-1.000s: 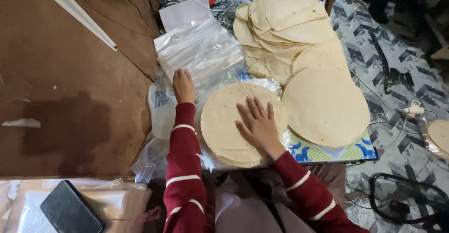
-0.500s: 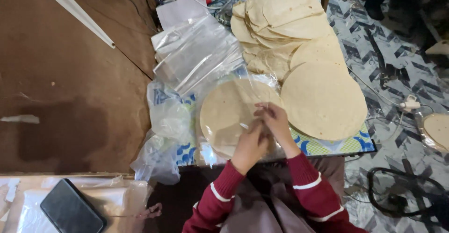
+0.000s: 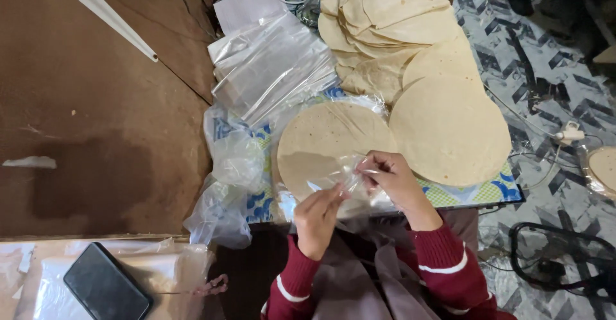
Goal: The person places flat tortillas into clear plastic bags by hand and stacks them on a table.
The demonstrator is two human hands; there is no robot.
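Clearly, in the head view both hands meet at the near edge of a small table (image 3: pixel 487 195) covered with a patterned cloth. The left hand (image 3: pixel 319 217) has its fingers pinched together on the clear plastic bag (image 3: pixel 333 182) that wraps a stack of round flatbreads (image 3: pixel 324 143). The right hand (image 3: pixel 393 179) is also closed on the same bag, its fingertips gripping the crumpled open end just beside the left hand. Both hands are almost touching each other, and the plastic is bunched between them. The bagged stack lies flat on the table, directly in front of the person, whose sleeves are dark red with white stripes.

Just to the right of this stack lies a bigger bare flatbread (image 3: pixel 452 130), and behind it a heap of more flatbreads (image 3: pixel 391 21) overlaps toward the far end of the table. To the left of the stack a pile of empty clear bags (image 3: pixel 269 66) is spread, and some loose crumpled plastic (image 3: pixel 221 211) hangs over the table's left edge. At the lower left, a dark phone (image 3: pixel 106 291) lies on a pale surface. Black cables (image 3: pixel 558 262) lie on the patterned floor at the right.
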